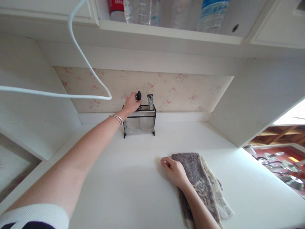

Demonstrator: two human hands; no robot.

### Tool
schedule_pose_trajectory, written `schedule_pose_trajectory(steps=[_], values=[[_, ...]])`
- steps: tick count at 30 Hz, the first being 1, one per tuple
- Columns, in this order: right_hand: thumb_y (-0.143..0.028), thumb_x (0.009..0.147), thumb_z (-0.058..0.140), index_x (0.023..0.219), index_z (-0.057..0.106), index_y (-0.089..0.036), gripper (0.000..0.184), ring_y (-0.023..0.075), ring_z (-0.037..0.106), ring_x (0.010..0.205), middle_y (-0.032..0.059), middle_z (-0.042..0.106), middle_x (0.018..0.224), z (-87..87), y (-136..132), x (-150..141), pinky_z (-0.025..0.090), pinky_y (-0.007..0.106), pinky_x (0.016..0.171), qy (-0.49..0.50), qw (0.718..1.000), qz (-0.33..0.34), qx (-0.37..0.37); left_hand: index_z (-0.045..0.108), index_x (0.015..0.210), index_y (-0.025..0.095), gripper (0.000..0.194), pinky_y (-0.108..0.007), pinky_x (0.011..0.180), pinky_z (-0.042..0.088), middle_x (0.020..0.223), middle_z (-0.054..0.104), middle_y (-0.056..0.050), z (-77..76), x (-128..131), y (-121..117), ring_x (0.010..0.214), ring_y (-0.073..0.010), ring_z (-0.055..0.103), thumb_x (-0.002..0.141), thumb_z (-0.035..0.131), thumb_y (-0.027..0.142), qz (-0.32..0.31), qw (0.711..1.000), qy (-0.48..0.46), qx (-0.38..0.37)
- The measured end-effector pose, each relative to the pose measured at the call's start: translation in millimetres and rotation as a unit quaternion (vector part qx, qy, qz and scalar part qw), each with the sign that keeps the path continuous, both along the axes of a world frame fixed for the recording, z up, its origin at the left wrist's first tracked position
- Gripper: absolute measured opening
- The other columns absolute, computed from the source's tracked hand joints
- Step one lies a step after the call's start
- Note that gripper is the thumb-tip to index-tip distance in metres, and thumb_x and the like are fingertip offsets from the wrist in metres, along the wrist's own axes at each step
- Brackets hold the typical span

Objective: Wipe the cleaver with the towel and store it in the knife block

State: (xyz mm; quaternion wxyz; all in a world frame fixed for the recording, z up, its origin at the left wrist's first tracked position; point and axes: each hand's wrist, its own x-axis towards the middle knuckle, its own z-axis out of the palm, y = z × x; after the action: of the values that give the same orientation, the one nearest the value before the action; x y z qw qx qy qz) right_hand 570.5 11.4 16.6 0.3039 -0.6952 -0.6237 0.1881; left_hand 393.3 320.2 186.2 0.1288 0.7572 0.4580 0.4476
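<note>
Just below left hand [133, 102], black-framed container [139, 124]

Left of the rack [139, 125] and to its right, the white counter [114, 178] lies bare; nearer than the rack, a folded cloth [200, 181] blocks the right side.
</note>
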Motion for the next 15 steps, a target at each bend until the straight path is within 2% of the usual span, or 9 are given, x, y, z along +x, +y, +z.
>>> schedule_pose_trajectory(steps=[15], values=[[-0.041, 0.091, 0.045, 0.09, 0.07, -0.027, 0.028, 0.0163, 0.056, 0.058, -0.001, 0.061, 0.063, 3.9, 0, -1, 0.036, 0.025, 0.058, -0.005, 1.0, -0.001, -0.001, 0.057, 0.105, 0.016, 0.038, -0.034, 0.082, 0.049, 0.097, 0.069, -0.007, 4.0, -4, -13, 0.086, -0.0213, 0.065, 0.072, 0.072, 0.027, -0.031, 0.998, -0.021, -0.048]])
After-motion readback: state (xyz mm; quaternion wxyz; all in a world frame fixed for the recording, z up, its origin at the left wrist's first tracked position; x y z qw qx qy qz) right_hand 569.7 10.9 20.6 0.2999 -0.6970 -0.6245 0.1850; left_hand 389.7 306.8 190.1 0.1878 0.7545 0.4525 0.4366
